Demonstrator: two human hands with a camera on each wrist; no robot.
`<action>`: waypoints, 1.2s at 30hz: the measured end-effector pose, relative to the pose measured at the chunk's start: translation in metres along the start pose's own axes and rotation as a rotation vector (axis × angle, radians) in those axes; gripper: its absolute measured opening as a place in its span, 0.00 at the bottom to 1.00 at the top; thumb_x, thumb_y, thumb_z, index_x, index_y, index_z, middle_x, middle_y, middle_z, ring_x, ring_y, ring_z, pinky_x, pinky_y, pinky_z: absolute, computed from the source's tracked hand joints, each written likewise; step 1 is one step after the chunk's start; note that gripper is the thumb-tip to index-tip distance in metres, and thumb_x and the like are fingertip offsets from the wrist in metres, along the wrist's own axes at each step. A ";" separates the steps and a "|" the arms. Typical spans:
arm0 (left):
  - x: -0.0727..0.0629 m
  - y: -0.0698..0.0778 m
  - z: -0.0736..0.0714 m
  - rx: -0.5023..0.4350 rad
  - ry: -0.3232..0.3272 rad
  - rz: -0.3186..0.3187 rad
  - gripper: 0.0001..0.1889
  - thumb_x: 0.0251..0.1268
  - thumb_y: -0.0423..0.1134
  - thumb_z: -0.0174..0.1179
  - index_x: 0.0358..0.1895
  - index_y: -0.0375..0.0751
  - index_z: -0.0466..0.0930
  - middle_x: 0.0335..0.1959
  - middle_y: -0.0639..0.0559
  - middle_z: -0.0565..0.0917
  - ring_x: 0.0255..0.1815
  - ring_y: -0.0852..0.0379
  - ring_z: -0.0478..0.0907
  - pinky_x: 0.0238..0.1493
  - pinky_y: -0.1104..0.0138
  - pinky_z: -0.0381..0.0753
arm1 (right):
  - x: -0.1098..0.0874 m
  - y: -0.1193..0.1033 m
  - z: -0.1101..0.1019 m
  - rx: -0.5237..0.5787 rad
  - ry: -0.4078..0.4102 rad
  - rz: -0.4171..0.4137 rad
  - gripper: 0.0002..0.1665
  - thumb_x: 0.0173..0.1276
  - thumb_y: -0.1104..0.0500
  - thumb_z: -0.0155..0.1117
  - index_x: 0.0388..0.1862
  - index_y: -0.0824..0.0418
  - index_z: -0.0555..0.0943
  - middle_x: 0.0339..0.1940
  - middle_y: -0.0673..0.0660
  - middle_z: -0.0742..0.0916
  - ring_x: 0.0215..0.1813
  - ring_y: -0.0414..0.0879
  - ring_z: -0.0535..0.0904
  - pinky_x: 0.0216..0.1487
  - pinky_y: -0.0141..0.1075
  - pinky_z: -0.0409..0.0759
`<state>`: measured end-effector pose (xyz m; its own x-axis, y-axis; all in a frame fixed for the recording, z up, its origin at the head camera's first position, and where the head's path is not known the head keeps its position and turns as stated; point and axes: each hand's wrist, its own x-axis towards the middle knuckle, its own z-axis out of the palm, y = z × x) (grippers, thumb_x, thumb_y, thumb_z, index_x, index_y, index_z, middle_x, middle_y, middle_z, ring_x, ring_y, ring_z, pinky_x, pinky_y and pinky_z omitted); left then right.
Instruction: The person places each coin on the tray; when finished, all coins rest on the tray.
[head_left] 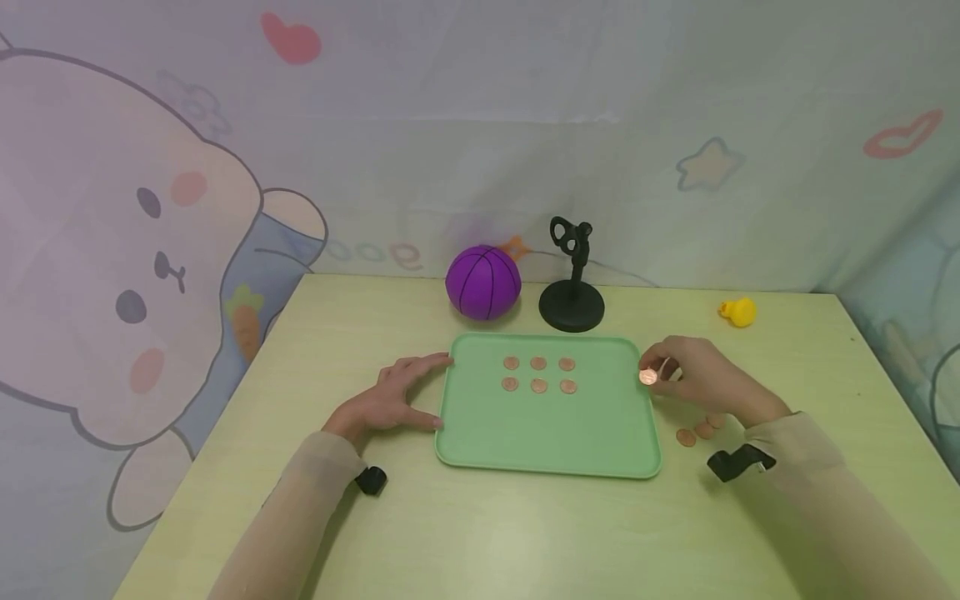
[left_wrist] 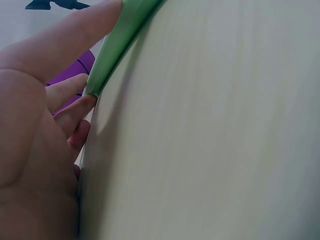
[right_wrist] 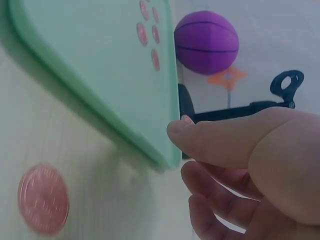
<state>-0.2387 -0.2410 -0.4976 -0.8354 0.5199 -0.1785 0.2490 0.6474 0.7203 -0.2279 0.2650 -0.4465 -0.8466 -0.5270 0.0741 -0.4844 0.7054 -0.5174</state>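
As we look along the left edge of the tray (head_left: 547,433), we note the left hand (head_left: 386,404) spread wide, thumb on the rim toward the near left corner, a fingertip at the rim toward the far left corner; it has hold of nothing. At the right edge, short of the far right corner, we record the right hand (head_left: 697,379) pinching one coin (head_left: 648,377) between thumb and finger. In the head view that coin overlaps the rim; we cannot tell whether they touch. On the tray we count six coins (head_left: 538,386), flat, in two rows of three, nearer the far edge than the near one. Just off the right edge, at least three loose coins (head_left: 686,437) lie on the table (head_left: 525,542). Beyond the tray's far edge we log a purple ball (head_left: 483,283) and, right of it, a black stand (head_left: 572,306); a yellow toy (head_left: 742,312) sits toward the table's far right corner
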 end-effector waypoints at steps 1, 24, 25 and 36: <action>0.000 0.000 0.000 0.002 0.001 0.003 0.53 0.52 0.56 0.81 0.82 0.71 0.59 0.83 0.59 0.57 0.81 0.44 0.45 0.75 0.36 0.49 | 0.003 -0.002 0.001 0.006 0.004 -0.016 0.12 0.65 0.66 0.77 0.47 0.61 0.88 0.40 0.50 0.88 0.38 0.42 0.84 0.41 0.40 0.86; -0.002 0.000 -0.001 0.000 0.001 0.008 0.54 0.53 0.57 0.80 0.82 0.71 0.58 0.83 0.59 0.57 0.81 0.43 0.45 0.75 0.35 0.50 | 0.059 -0.056 0.044 0.092 -0.034 -0.196 0.09 0.65 0.67 0.76 0.44 0.62 0.89 0.42 0.52 0.91 0.37 0.43 0.86 0.43 0.45 0.86; -0.002 0.000 -0.001 -0.001 0.000 0.008 0.54 0.53 0.57 0.80 0.83 0.71 0.58 0.83 0.59 0.57 0.81 0.43 0.45 0.75 0.35 0.50 | 0.060 -0.059 0.046 0.082 -0.034 -0.206 0.09 0.64 0.67 0.76 0.44 0.61 0.89 0.42 0.52 0.90 0.36 0.43 0.86 0.43 0.44 0.86; -0.001 -0.001 0.000 -0.001 -0.003 0.009 0.54 0.52 0.57 0.81 0.82 0.73 0.58 0.83 0.58 0.57 0.81 0.44 0.46 0.75 0.35 0.50 | 0.073 -0.084 0.072 0.094 -0.084 -0.209 0.04 0.69 0.63 0.75 0.42 0.60 0.90 0.39 0.50 0.88 0.39 0.42 0.84 0.47 0.39 0.84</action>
<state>-0.2384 -0.2424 -0.4981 -0.8318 0.5272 -0.1736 0.2562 0.6421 0.7225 -0.2335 0.1333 -0.4587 -0.7069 -0.6973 0.1185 -0.6210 0.5317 -0.5759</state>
